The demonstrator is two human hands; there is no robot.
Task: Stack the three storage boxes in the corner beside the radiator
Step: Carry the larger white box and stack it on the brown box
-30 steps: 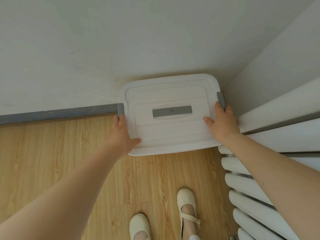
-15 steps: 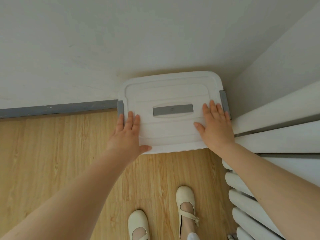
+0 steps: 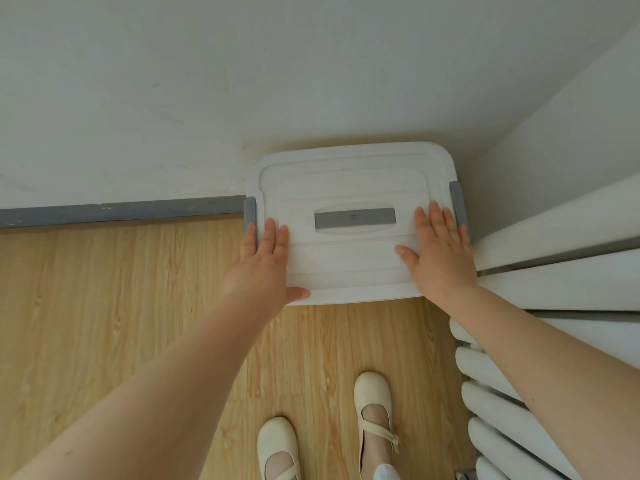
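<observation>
Left hand (image 3: 265,263): flat, palm down, fingers together and extended, resting on the near-left part of the lid; thumb hooked over the lid's front edge. Grips nothing.

Right hand (image 3: 441,252): flat, palm down, fingers extended and slightly spread, thumb angled inward across the lid; rests on the near-right part of the lid. Grips nothing.

White rectangular plastic storage box with rounded corners (image 3: 349,265): seen from above, so only its lid shows; whether further boxes stand beneath it cannot be told. Lid ribbed, closed. Set in the corner, back edge against the rear wall, right side near the side wall and the radiator.

Grey rectangular handle plate (image 3: 355,218): recessed in the lid's centre, between the two hands, touched by neither.

Grey left latch clip (image 3: 250,214): on the lid's left edge, just beside the left fingertips.

Grey right latch clip (image 3: 458,202): on the lid's right edge, just beside the right fingers.

White tubular radiator (image 3: 502,393): along the right, its rounded tubes beneath the right forearm.

Light wooden plank floor (image 3: 121,289): in front of and left of the box.

Grey skirting strip (image 3: 121,212): along the rear wall's foot, ending at the box's left side.

White plastered wall (image 3: 242,81): behind the box.

Pair of cream strap shoes (image 3: 375,410): on the floor, near the box's front.
</observation>
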